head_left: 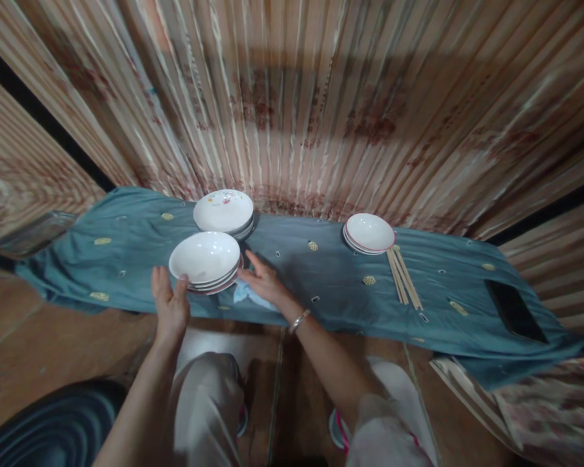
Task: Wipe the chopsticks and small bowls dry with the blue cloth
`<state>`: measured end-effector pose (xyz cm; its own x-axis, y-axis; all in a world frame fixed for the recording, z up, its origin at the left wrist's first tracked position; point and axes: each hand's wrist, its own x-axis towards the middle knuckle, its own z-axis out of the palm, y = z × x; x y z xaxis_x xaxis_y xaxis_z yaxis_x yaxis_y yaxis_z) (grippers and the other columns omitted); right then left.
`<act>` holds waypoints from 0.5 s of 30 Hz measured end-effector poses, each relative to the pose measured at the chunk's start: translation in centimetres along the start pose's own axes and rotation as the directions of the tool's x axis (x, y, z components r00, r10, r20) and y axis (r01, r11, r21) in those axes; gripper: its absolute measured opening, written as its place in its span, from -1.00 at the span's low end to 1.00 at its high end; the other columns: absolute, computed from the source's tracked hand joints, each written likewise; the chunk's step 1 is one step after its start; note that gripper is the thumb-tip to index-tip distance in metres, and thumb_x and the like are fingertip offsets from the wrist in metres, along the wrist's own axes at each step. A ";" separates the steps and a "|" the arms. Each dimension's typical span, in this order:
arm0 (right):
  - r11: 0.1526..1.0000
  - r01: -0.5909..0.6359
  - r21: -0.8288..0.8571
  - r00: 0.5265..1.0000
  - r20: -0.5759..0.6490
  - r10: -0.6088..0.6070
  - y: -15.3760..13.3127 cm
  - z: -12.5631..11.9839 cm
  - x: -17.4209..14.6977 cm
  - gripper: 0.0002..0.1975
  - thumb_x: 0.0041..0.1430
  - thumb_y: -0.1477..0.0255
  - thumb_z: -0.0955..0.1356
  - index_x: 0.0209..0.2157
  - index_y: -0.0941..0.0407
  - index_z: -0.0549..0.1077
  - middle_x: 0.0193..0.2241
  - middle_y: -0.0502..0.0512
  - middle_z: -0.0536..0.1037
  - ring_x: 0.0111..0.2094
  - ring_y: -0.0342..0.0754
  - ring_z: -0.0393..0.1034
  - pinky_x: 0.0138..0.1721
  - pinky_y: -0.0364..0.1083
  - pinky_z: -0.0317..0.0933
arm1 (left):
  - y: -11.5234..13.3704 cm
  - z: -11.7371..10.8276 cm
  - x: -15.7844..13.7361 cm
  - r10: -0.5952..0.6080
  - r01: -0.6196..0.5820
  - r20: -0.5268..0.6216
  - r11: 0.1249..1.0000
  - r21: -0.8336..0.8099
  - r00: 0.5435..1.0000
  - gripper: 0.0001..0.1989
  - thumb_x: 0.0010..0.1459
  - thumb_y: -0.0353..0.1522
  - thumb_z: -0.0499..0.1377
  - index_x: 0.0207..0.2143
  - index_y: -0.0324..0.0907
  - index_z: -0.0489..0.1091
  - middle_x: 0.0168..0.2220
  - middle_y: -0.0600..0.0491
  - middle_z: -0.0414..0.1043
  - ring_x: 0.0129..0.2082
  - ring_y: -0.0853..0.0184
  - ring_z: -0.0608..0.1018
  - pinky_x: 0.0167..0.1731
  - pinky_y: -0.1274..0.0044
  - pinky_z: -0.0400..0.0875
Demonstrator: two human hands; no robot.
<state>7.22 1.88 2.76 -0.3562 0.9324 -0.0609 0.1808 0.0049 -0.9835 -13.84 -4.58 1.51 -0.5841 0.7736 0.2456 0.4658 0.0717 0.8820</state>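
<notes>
A stack of white bowls (204, 256) stands near the front edge of the cloth-covered table, left of the middle, with a red-rimmed piece at its bottom. My left hand (170, 301) is at the stack's left front side, fingers apart and thumb by the rim; whether it touches cannot be made out. On the right side of the same stack, my right hand (265, 282) has its fingers stretched out close to the bowls. A light blue cloth (248, 295) lies partly under my right hand. Just behind stands a stack of white plates (224, 211) with a flower pattern.
Red-rimmed small bowls (370, 233) are stacked at the right back, with several wooden chopsticks (403, 279) beside them. A black phone (514, 310) lies at the right end of the teal tablecloth (316, 285). A pleated curtain (292, 97) hangs behind; a dark ridged stool (53, 425) is lower left.
</notes>
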 end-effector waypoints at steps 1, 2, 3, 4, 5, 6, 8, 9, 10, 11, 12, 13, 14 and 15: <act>1.000 0.022 0.009 1.000 -0.008 -0.022 -0.1 0.3 0.4 -0.28 0.20 0.26 0.42 0.34 0.10 0.21 0.14 0.18 0.51 0.05 0.08 0.48 0.13 0.07 0.33 | -0.3 0.2 0.1 -0.002 0.002 0.004 1.000 -0.009 1.000 -0.13 0.12 0.12 0.13 0.32 -0.23 0.20 0.45 -0.22 -0.06 0.45 -0.03 0.00 0.40 0.22 -0.19; 0.999 0.045 0.018 0.999 -0.014 -0.045 -0.2 0.6 0.6 -0.31 0.20 0.27 0.42 0.33 0.09 0.24 0.14 0.16 0.51 0.08 0.09 0.46 0.15 0.07 0.31 | -0.5 0.3 0.2 0.007 -0.007 0.005 1.000 -0.016 1.000 -0.19 0.13 0.09 0.14 0.29 -0.20 0.25 0.44 -0.20 -0.02 0.44 -0.01 0.02 0.40 0.24 -0.18; 0.997 0.070 0.022 0.997 -0.018 -0.069 -0.3 0.8 0.8 -0.34 0.20 0.29 0.41 0.31 0.09 0.27 0.14 0.14 0.52 0.09 0.09 0.45 0.17 0.07 0.30 | -0.6 0.4 0.2 0.022 -0.022 0.007 1.000 -0.021 1.000 -0.25 0.14 0.06 0.14 0.26 -0.19 0.29 0.43 -0.17 0.03 0.43 0.00 0.05 0.40 0.25 -0.17; 0.995 0.096 0.021 0.995 -0.017 -0.095 -0.3 0.9 0.8 -0.37 0.21 0.31 0.41 0.29 0.08 0.29 0.13 0.13 0.53 0.10 0.09 0.45 0.18 0.07 0.30 | -0.7 0.4 0.2 0.038 -0.037 0.010 0.999 -0.024 0.999 -0.30 0.16 0.03 0.14 0.24 -0.18 0.32 0.42 -0.15 0.07 0.43 0.02 0.06 0.40 0.26 -0.16; 0.993 0.121 0.016 0.993 -0.014 -0.121 -0.4 1.1 0.8 -0.40 0.22 0.33 0.39 0.28 0.08 0.31 0.12 0.11 0.54 0.10 0.09 0.45 0.18 0.07 0.29 | -0.7 0.4 0.3 0.050 -0.049 0.011 0.998 -0.027 0.999 -0.33 0.17 0.00 0.14 0.22 -0.17 0.34 0.41 -0.14 0.10 0.43 0.03 0.07 0.40 0.26 -0.16; 0.989 0.144 0.011 0.990 -0.011 -0.144 -0.4 1.2 0.8 -0.42 0.23 0.34 0.38 0.27 0.08 0.32 0.11 0.10 0.55 0.09 0.08 0.46 0.18 0.06 0.29 | -0.6 0.4 0.3 0.056 -0.056 0.014 0.998 -0.028 0.998 -0.36 0.17 -0.03 0.15 0.21 -0.17 0.35 0.40 -0.13 0.12 0.43 0.03 0.07 0.40 0.27 -0.16; 0.984 0.179 0.005 0.984 -0.014 -0.179 -0.3 1.4 0.7 -0.44 0.25 0.36 0.36 0.27 0.08 0.32 0.10 0.09 0.56 0.09 0.05 0.46 0.19 0.04 0.29 | -0.5 0.3 0.3 0.065 -0.064 0.028 0.997 -0.034 0.997 -0.40 0.18 -0.08 0.15 0.20 -0.17 0.35 0.37 -0.13 0.16 0.42 0.04 0.09 0.39 0.27 -0.12; 0.982 0.188 0.005 0.982 -0.021 -0.188 -0.3 1.5 0.6 -0.44 0.26 0.37 0.35 0.28 0.07 0.31 0.10 0.08 0.55 0.10 0.04 0.45 0.20 0.02 0.28 | -0.3 0.2 0.4 0.072 -0.070 0.037 0.997 -0.038 0.997 -0.42 0.19 -0.09 0.15 0.19 -0.17 0.35 0.36 -0.13 0.19 0.41 0.04 0.11 0.39 0.26 -0.10; 0.981 0.192 0.007 0.981 -0.025 -0.191 -0.3 1.6 0.6 -0.44 0.26 0.37 0.35 0.28 0.06 0.30 0.11 0.07 0.55 0.11 0.02 0.44 0.20 0.01 0.27 | -0.2 0.2 0.4 0.082 -0.080 0.047 0.996 -0.043 0.996 -0.44 0.20 -0.11 0.15 0.18 -0.17 0.36 0.33 -0.13 0.23 0.40 0.04 0.14 0.39 0.25 -0.08; 0.982 0.191 0.008 0.981 -0.026 -0.191 -0.2 1.6 0.5 -0.44 0.26 0.38 0.35 0.29 0.06 0.29 0.13 0.07 0.54 0.12 0.01 0.44 0.21 0.00 0.25 | 0.0 0.1 0.4 0.097 -0.094 0.058 0.994 -0.047 0.994 -0.46 0.21 -0.12 0.15 0.17 -0.16 0.37 0.30 -0.13 0.27 0.38 0.04 0.17 0.38 0.24 -0.06; 0.982 0.191 0.008 0.981 -0.027 -0.191 -0.3 1.7 0.5 -0.44 0.27 0.38 0.35 0.29 0.05 0.29 0.14 0.07 0.53 0.14 0.01 0.43 0.22 -0.01 0.24 | 0.2 0.0 0.4 0.112 -0.108 0.065 0.993 -0.053 0.992 -0.48 0.21 -0.13 0.14 0.16 -0.16 0.37 0.28 -0.12 0.30 0.37 0.04 0.20 0.38 0.22 -0.04; 0.981 0.194 0.009 0.981 -0.029 -0.194 -0.4 1.7 0.4 -0.43 0.26 0.38 0.35 0.29 0.06 0.29 0.16 0.07 0.51 0.15 0.01 0.41 0.23 -0.01 0.23 | 0.4 -0.2 0.4 0.127 -0.123 0.065 0.991 -0.059 0.990 -0.49 0.22 -0.14 0.14 0.16 -0.15 0.36 0.26 -0.11 0.32 0.36 0.04 0.22 0.38 0.21 -0.03; 0.979 0.202 0.012 0.979 -0.034 -0.202 -0.7 1.7 0.3 -0.43 0.26 0.38 0.35 0.29 0.06 0.28 0.18 0.08 0.49 0.17 0.01 0.40 0.24 -0.02 0.22 | 0.7 -0.4 0.3 0.148 -0.144 0.061 0.988 -0.064 0.987 -0.49 0.23 -0.14 0.14 0.17 -0.14 0.35 0.25 -0.11 0.33 0.35 0.04 0.23 0.38 0.21 -0.02; 0.976 0.216 0.018 0.976 -0.039 -0.215 -1.0 1.6 0.2 -0.42 0.26 0.37 0.35 0.30 0.07 0.28 0.20 0.08 0.47 0.19 0.01 0.38 0.25 -0.02 0.21 | 1.1 -0.6 0.2 0.173 -0.169 0.054 0.983 -0.068 0.983 -0.49 0.23 -0.15 0.14 0.19 -0.13 0.34 0.25 -0.10 0.33 0.35 0.04 0.24 0.38 0.20 -0.02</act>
<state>5.50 1.44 3.46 -0.3504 0.9230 0.1590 0.0826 0.1995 -0.9764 -13.83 -4.67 2.77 -0.4580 0.8071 0.3726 0.5117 -0.1033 0.8529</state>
